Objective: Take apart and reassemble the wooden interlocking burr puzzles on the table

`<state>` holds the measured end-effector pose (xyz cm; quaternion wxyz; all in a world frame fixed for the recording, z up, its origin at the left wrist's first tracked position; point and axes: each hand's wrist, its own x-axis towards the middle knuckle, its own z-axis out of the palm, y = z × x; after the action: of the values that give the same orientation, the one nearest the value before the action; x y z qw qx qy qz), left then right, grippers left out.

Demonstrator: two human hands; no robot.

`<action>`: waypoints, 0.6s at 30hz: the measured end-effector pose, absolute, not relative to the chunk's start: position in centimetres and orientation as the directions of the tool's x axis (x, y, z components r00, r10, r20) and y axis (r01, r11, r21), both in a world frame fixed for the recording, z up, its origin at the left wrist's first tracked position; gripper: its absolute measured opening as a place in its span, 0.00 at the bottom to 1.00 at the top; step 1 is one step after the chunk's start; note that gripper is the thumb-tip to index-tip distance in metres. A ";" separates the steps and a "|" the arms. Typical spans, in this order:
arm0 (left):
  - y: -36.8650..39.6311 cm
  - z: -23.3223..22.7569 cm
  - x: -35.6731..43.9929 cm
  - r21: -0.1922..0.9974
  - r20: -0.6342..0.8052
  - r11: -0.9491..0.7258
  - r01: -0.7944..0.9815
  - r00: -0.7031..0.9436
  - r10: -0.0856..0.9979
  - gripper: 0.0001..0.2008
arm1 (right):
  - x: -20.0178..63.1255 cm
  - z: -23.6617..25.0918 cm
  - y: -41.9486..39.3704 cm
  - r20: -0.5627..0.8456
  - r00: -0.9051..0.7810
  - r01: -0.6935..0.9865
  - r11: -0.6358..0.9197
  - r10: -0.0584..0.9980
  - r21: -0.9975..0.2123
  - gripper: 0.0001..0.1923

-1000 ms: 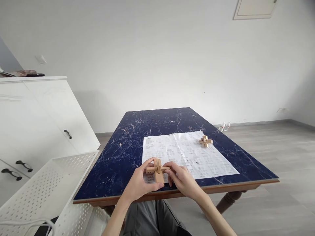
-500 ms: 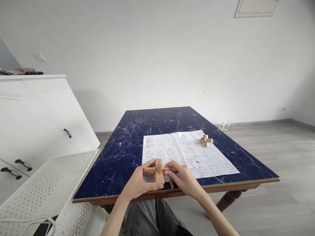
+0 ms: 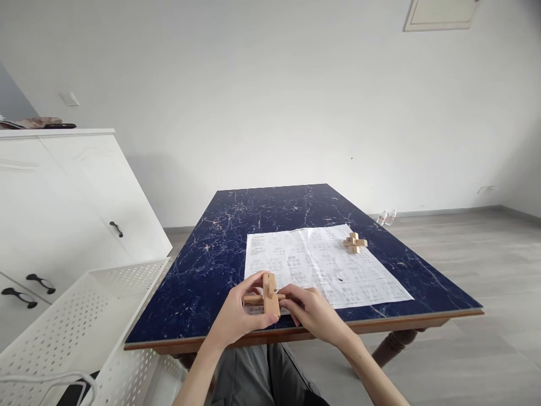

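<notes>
Between my hands, over the near edge of the table, is a wooden interlocking puzzle (image 3: 271, 303) made of crossed pieces. My left hand (image 3: 237, 314) grips its upright block, thumb at the lower end and fingers at the top. A numbered wooden stick pokes out on the left side. My right hand (image 3: 313, 311) pinches the thin end of a stick on the right side; the fingertips partly hide it. Beneath and beyond lies an unfolded instruction sheet (image 3: 291, 248) printed with small diagrams. On its right edge sits another, assembled wooden puzzle (image 3: 354, 242).
The dark blue marble-patterned table (image 3: 262, 208) has a brown wooden edge. To the left stand a white perforated basket (image 3: 127, 270) with a cable and a white cabinet (image 3: 76, 186). Two plastic bottles (image 3: 386, 217) are on the floor near the wall.
The puzzle in my hands has turned slightly, its upright block now showing more of its face. My right fingers have curled closer around the stick end.
</notes>
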<state>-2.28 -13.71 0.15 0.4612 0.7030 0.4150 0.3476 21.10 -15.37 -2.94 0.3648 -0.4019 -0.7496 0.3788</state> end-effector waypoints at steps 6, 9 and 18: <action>-12.7 -0.4 -2.4 0.936 0.208 -0.297 0.186 0.390 0.897 0.44 | 21.0 -2.8 -15.3 0.238 -0.415 0.323 0.387 0.878 -0.864 0.10; -12.2 -0.6 -2.3 0.950 0.291 -0.312 0.015 0.323 0.900 0.46 | 20.9 -2.7 -15.3 0.231 -0.414 0.318 0.377 0.881 -0.870 0.09; -9.2 -0.2 -5.8 0.803 0.329 -0.284 0.524 0.008 0.944 0.40 | 21.0 -2.5 -15.1 0.200 -0.415 0.231 0.316 0.887 -0.920 0.12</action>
<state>-5.81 -9.16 -0.25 0.2382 0.6689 0.5488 0.4412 20.97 -15.12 -2.50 0.3756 -0.3889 -0.7189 0.4369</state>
